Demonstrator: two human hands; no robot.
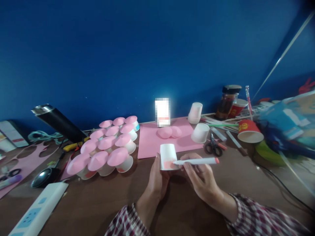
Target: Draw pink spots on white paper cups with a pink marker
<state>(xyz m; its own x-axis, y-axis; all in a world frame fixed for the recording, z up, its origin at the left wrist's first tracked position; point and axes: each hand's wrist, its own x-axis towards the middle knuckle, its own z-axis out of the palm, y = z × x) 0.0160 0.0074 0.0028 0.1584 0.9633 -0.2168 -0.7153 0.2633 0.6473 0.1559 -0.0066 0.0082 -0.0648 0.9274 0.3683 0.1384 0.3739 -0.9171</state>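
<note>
In the middle, my left hand [157, 178] is closed around a white paper cup [168, 151], held upside down above the table. A pale pink patch is coloured low on the cup's side. My right hand [202, 180] grips a white marker [197, 161] with a pink end, its tip touching that patch. Just beyond the cup lies pink paper [150, 144], with pink paper circles [165, 132] on top. Two more upturned white cups, a near one [200, 132] and a far one [195, 113], stand to the right.
Several cups topped with pink cones [107, 143] stand at left. Scissors [213, 147], loose markers [218, 134], a red cup [248, 130] and a dark jar [225, 106] are at right. A power strip [52, 193] and a black flask [61, 121] lie at left. A blue wall [110, 59] rises behind.
</note>
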